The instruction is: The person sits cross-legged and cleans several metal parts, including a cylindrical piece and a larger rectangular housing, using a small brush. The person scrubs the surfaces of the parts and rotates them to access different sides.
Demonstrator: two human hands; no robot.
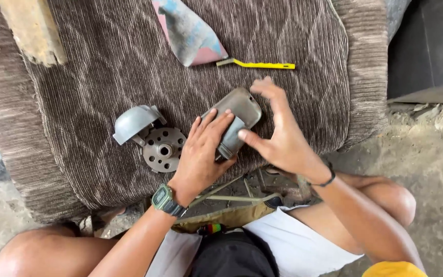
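Observation:
A grey metal casing [240, 110] with rounded corners lies on a brown ribbed cloth [103, 66]. My left hand [203, 151] rests flat on its near end, fingers pressed over it, a green watch on the wrist. My right hand [278, 131] hovers at the casing's right side with fingers spread, thumb touching its lower edge. Just left of my left hand lies a round metal disc with holes [163, 149], joined to a grey dome-shaped cover [133, 121].
A yellow-handled brush [260, 64] and a dirty pink-and-grey rag [190, 33] lie farther back on the cloth. A piece of wood [32, 31] sits at the top left. Dirt ground lies to the right, with my bent knees below.

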